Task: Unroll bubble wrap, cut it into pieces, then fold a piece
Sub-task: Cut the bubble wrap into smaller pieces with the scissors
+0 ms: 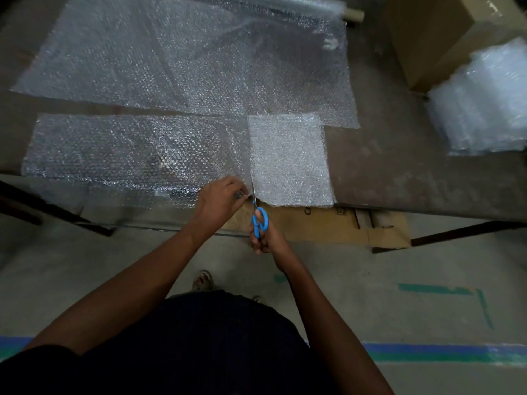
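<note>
Bubble wrap [182, 64] was spread flat over a dark desk [399, 172], fed from one roll [308, 5] at the far edge. One long strip [128, 158] was laid along the near edge of the desk, its near border overhanging slightly. At its right end a smaller, whiter-looking square piece [288, 161] was seen, with the cut line running between the two. One pair of blue-handled scissors [259, 220] was held at the near edge, blades pointed away into the wrap. The right hand [263, 235] was closed on the scissors' handles, fingers through the loops. The left hand [222, 201] was pinched shut on the strip's edge just left of the blades.

To the right of the square piece a broad stretch of desk was left bare. Further right, one stack of cut pieces [482, 106] was set beside one cardboard box [433, 38]. Flattened cardboard [342, 223] was visible below the desk's near edge, on the floor [370, 309].
</note>
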